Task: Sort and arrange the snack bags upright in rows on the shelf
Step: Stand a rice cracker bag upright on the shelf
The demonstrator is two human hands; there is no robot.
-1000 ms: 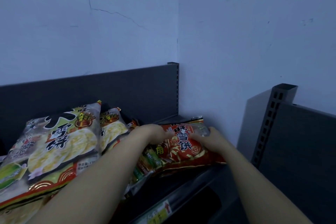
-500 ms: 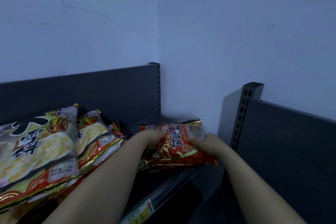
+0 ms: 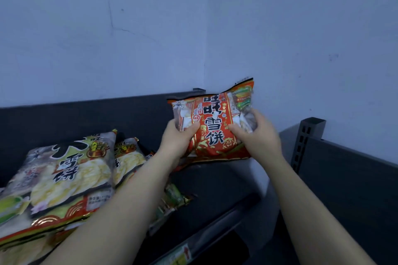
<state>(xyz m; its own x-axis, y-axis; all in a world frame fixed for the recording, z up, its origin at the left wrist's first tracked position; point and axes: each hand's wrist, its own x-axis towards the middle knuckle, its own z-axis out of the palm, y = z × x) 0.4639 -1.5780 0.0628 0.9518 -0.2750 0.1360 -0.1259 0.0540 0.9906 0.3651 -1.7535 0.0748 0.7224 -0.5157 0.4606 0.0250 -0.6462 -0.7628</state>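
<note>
Dark, matte metal shelf (image 3: pixel 215 180) carries large, glossy, crinkled pale-green snack bags (image 3: pixel 64 170) lying slanted at its left. Over its right end, a smaller, rectangular red foil bag (image 3: pixel 213 129) stands upright, clamped at both sides by the left hand (image 3: pixel 174 146) and right hand (image 3: pixel 258 137).

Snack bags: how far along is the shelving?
Done: no upright row shows yet. In hand: the left hand and right hand hold the red bag upright above the right end of the shelf. Left: set it down, then stand up the big pale bags slanted in a pile on the left and the green packet under the left forearm.
</note>
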